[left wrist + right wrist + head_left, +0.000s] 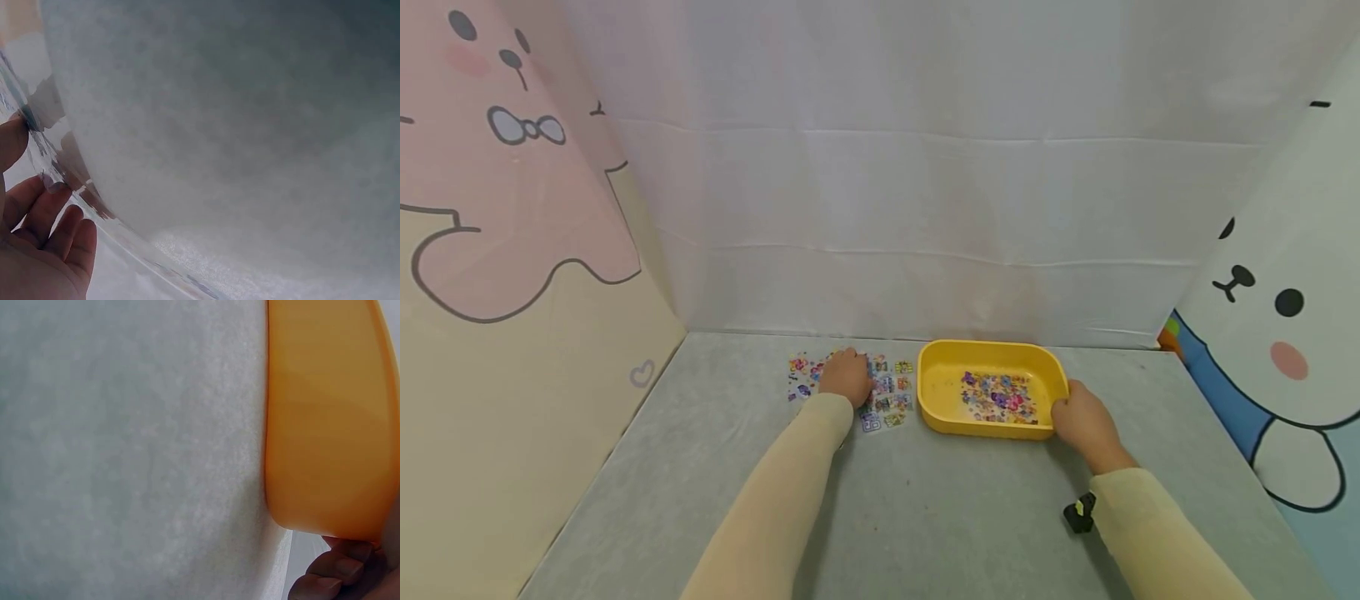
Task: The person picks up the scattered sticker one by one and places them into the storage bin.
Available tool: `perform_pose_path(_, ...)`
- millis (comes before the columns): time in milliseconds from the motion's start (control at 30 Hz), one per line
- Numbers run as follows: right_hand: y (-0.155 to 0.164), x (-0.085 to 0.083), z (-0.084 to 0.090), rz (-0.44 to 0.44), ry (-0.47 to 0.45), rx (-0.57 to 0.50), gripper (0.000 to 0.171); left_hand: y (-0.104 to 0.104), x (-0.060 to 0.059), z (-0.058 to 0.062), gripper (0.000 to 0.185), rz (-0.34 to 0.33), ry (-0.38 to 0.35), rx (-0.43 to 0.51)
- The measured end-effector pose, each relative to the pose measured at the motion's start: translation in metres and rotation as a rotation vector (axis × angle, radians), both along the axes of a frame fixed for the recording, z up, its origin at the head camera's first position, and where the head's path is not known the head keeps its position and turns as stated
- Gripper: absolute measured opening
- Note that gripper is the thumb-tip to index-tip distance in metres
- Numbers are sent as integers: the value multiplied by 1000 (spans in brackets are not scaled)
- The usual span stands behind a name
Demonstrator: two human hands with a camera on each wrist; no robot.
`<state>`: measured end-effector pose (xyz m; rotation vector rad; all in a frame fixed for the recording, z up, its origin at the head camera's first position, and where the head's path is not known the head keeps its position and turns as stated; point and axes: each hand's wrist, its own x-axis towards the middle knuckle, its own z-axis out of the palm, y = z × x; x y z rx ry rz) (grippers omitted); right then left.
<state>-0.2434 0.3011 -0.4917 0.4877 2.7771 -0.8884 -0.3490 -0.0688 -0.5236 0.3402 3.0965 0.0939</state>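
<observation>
At the back of the table, my left hand is over clear sheets of small colourful stickers. The left wrist view shows its thumb and index finger pinching the edge of a glossy transparent sticker sheet, the other fingers loosely bent beneath. My right hand grips the right end of a yellow plastic tray, with fingers curled under its rim in the right wrist view. Inside the tray lies a sticker sheet with purple, pink and blue designs. The left hand covers part of the sheets below it.
The grey tabletop runs back to a white hanging curtain. Printed cartoon panels stand along the left and right sides. A small black device is at the right wrist.
</observation>
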Motion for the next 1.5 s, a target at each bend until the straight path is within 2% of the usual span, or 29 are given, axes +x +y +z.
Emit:
perform_pose_path(167, 1, 0, -1, 7, 8, 0, 58, 0, -3, -3, 46, 14, 12, 32)
perform_pose_path(333, 0, -1, 0, -3, -4, -11, 59, -2, -6, -6, 46, 43, -2, 132)
perform_pose_path(567, 0, -1, 2, -4, 2, -3, 57, -5, -5, 2, 36, 56, -49, 286)
perform_pose_path(767, -1, 0, 4, -1, 10, -2, 57, -9, -11, 0, 17, 130, -165, 494)
perform_pose_path(833, -1, 0, 4, -2, 10, -4, 57, -12, -14, -2, 22, 136, -196, 563)
perform_pose_path(967, -2, 0, 5, -3, 10, -6, 57, -19, -15, -3, 37, 102, -215, 685)
perform_pose_path(1100, -1, 0, 4, -1, 7, -4, 57, -24, -15, -1, 42, 87, -274, 787)
perform_pose_path(1233, -2, 1, 4, -2, 1, -6, 57, -28, -15, 6, 40, 114, -368, 872)
perform_pose_path(1333, -2, 1, 4, -5, -3, -10, 57, -30, -13, 14, 33, 142, -418, 902)
perform_pose_path(1467, -2, 1, 3, -6, -4, -8, 57, -33, -13, 19, 23, 187, -438, 933)
perform_pose_path(1500, -2, 1, 3, -6, -3, -7, 57, -33, -14, 19, 21, 205, -451, 974)
